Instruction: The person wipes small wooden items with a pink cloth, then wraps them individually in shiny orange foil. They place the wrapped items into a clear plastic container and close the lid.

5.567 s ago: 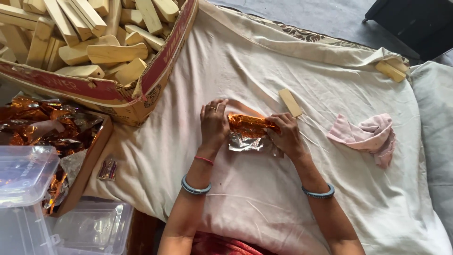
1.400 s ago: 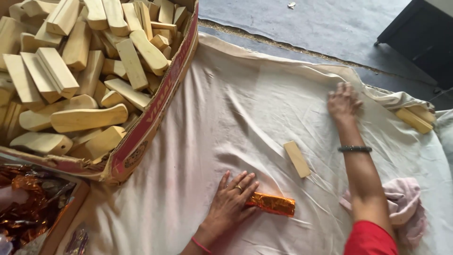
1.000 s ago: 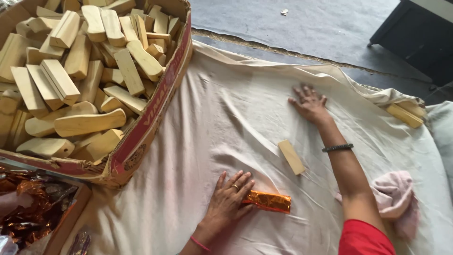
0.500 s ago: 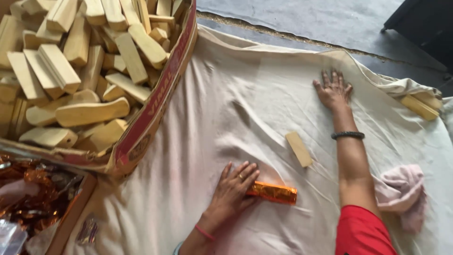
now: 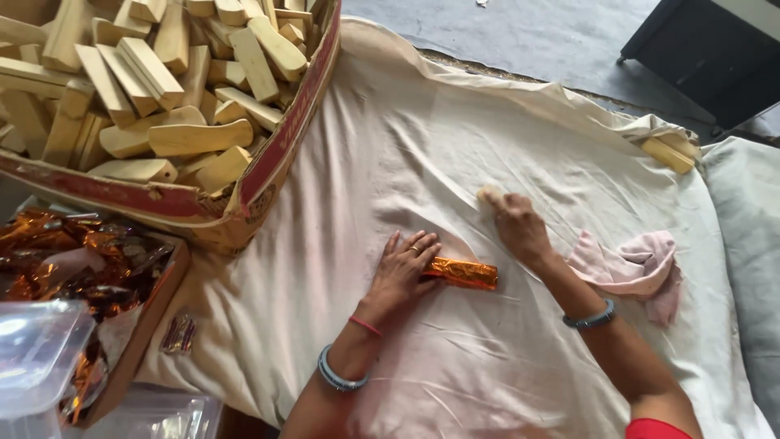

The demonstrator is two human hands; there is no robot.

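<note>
My left hand [image 5: 404, 270] lies flat on the white cloth [image 5: 390, 154] with its fingertips on one end of a bar wrapped in orange foil [image 5: 461, 272]. Just beyond it, my right hand [image 5: 518, 228] is closed over a bare pale wooden stick [image 5: 487, 193]; only the stick's far tip shows. Both hands are near the middle of the cloth.
A big cardboard box [image 5: 280, 154] heaped with pale wooden sticks [image 5: 171, 81] stands at the upper left. A tray of orange foil sheets [image 5: 81, 260] and clear plastic tubs [image 5: 36, 358] sit at the lower left. A pink rag [image 5: 630, 264] lies right; one stick [image 5: 668, 154] rests far right.
My right hand has drawn back from the far cloth edge and closed over the loose stick. My left hand has stayed on the foil-wrapped bar.
</note>
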